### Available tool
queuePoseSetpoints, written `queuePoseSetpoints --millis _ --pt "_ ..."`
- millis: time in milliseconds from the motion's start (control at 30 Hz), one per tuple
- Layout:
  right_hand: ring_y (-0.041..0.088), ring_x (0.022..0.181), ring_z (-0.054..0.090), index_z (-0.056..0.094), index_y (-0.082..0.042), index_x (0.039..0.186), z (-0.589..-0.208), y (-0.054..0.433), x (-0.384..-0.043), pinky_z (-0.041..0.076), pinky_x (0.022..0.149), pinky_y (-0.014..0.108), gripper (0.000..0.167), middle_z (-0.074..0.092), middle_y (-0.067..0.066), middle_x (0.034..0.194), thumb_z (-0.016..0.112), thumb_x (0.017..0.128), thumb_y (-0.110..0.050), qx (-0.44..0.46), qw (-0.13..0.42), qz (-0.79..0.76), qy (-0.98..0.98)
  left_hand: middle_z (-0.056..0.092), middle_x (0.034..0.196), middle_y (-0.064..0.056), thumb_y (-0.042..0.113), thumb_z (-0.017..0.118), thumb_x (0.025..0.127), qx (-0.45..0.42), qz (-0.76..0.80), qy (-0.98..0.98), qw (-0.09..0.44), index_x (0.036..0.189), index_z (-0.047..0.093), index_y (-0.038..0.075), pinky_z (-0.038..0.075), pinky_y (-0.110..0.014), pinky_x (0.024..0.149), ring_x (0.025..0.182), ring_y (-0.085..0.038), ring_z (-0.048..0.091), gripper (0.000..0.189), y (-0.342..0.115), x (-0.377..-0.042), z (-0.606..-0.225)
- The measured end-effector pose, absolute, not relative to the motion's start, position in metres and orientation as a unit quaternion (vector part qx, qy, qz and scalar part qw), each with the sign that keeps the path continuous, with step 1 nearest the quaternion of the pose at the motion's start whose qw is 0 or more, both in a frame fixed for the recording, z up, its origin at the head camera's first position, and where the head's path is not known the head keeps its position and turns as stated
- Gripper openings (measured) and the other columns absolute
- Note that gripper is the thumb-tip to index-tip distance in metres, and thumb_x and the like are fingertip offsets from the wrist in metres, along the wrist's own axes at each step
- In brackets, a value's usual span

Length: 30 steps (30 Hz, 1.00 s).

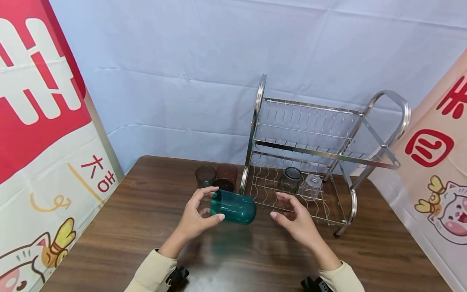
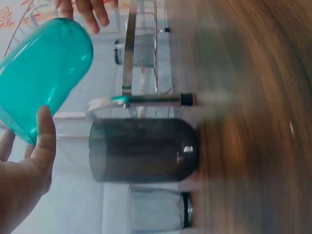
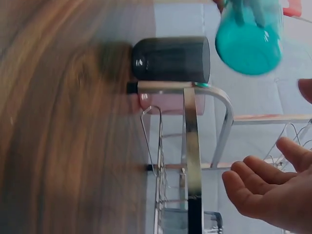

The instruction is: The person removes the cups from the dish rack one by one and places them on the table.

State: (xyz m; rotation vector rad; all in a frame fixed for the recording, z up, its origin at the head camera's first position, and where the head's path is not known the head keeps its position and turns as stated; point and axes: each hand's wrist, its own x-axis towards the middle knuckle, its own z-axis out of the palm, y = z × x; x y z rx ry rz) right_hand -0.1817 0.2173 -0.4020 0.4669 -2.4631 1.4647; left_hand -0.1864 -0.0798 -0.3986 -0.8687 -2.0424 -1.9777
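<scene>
A see-through teal cup (image 1: 237,207) lies on its side in the air above the table, its rounded base toward the right. My left hand (image 1: 197,217) holds it near the rim, thumb on the near side and fingers on the far side. Opposite the base, my right hand (image 1: 297,221) is spread with a gap between thumb and fingers, apart from the cup. In the right wrist view, the right palm and fingers (image 3: 258,183) have nothing in them. Just beyond the teal cup stands a dark grey cup (image 2: 144,151), partly hidden from the head view.
A two-tier metal dish rack (image 1: 306,150) stands at the back right. On its lower tier sit an upside-down dark glass (image 1: 290,180) and a clear glass (image 1: 311,187). Left of the rack are a smoky glass (image 1: 205,176) and a reddish cup (image 1: 228,171) on the wooden table (image 1: 146,211).
</scene>
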Motion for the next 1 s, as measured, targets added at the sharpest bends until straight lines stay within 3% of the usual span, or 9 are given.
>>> queuePoseSetpoints --millis 133,400,533,700,933,1000 --pt "0.026 0.107 0.052 0.053 -0.009 0.126 -0.400 0.220 -0.183 0.045 0.084 0.046 0.051 0.056 0.008 0.121 0.074 0.080 -0.017 0.164 0.134 0.431 -0.877 0.046 0.111 -0.021 -0.002 0.070 0.076 -0.293 -0.632 -0.710 0.102 0.129 0.048 -0.001 0.051 -0.039 0.068 0.096 -0.039 0.048 0.057 -0.091 -0.184 -0.396" --pt "0.033 0.109 0.052 0.057 -0.006 0.122 -0.400 0.231 -0.190 0.040 0.087 0.051 0.051 0.057 0.014 0.118 0.076 0.077 -0.018 0.200 0.178 0.323 -0.908 0.050 0.105 -0.022 0.001 0.074 0.071 -0.280 -0.582 -0.753 0.126 0.124 0.054 -0.004 0.051 -0.041 0.063 0.092 -0.039 0.050 0.056 -0.109 -0.178 -0.388" --pt "0.033 0.109 0.051 0.058 -0.004 0.119 -0.401 0.237 -0.194 0.039 0.087 0.051 0.048 0.056 0.014 0.118 0.076 0.076 -0.018 0.235 0.193 0.268 -0.914 0.051 0.103 -0.015 0.004 0.078 0.068 -0.270 -0.559 -0.772 0.137 0.122 0.058 0.001 0.048 -0.041 0.069 0.089 -0.031 0.049 0.057 -0.117 -0.184 -0.399" --pt "0.034 0.109 0.051 0.060 -0.003 0.116 -0.401 0.241 -0.199 0.040 0.087 0.051 0.046 0.055 0.016 0.118 0.075 0.077 -0.020 0.255 0.170 0.223 -0.925 0.050 0.102 -0.005 0.013 0.082 0.067 -0.247 -0.540 -0.793 0.135 0.123 0.060 0.012 0.045 -0.035 0.063 0.080 -0.024 0.048 0.060 -0.128 -0.198 -0.418" --pt "0.037 0.107 0.051 0.061 -0.004 0.114 -0.398 0.244 -0.207 0.041 0.086 0.052 0.041 0.054 0.017 0.116 0.074 0.079 -0.022 0.256 0.147 0.197 -0.935 0.047 0.102 -0.002 0.025 0.083 0.067 -0.209 -0.508 -0.825 0.131 0.124 0.060 0.016 0.042 -0.046 0.083 0.092 -0.018 0.048 0.062 -0.131 -0.206 -0.418" --pt "0.038 0.108 0.051 0.061 -0.004 0.114 -0.396 0.245 -0.209 0.040 0.086 0.053 0.041 0.054 0.019 0.117 0.074 0.079 -0.021 0.248 0.144 0.193 -0.938 0.047 0.102 -0.002 0.027 0.083 0.067 -0.196 -0.495 -0.836 0.135 0.123 0.060 0.019 0.042 -0.045 0.080 0.089 -0.018 0.047 0.061 -0.132 -0.209 -0.416"
